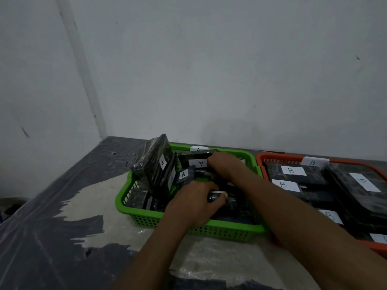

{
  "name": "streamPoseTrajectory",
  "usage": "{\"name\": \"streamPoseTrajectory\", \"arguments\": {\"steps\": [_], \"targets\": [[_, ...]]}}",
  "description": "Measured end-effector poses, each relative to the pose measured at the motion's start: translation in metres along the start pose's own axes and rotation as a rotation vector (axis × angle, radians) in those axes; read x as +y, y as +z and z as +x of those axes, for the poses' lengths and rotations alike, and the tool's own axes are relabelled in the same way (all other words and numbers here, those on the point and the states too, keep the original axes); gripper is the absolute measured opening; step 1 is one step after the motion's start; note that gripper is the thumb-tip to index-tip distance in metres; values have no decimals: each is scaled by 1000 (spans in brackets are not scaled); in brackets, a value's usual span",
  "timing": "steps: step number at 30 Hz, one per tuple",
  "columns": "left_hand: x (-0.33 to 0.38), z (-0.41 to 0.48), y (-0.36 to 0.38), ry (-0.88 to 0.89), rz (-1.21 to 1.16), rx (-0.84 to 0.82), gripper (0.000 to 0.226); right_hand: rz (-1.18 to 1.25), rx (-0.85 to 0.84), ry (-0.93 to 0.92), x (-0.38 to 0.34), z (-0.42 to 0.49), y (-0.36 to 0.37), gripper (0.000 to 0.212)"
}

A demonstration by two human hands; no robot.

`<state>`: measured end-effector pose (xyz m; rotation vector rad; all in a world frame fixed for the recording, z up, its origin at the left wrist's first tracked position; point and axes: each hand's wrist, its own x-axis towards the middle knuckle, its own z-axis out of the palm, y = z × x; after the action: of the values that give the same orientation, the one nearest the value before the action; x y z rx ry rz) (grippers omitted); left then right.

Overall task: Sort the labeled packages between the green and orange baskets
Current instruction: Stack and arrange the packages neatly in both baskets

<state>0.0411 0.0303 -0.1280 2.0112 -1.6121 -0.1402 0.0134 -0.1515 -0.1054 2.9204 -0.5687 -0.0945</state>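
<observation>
The orange basket [278, 156] runs off the picture's right edge, so its right wall and near right corner go unseen. A label [380, 237] at its near end is cut there, its letter unreadable. The right forearm [293, 206] covers that basket's near left corner and the right wall of the green basket [146, 218]. The right hand [225, 165] hides its own fingertips among the packages, so any grip cannot be told. The left hand [196, 204] pinches a dark package [230, 203] whose label shows only edge-on. A tag [199, 148] on the green basket's far rim is half hidden.
</observation>
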Motion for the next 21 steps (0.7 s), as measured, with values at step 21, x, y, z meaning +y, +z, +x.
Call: {"name": "streamPoseTrajectory", "arguments": {"steps": [21], "targets": [[-12, 62, -39, 93, 658, -50, 46, 562, 156, -58, 24, -58, -11, 35]]}}
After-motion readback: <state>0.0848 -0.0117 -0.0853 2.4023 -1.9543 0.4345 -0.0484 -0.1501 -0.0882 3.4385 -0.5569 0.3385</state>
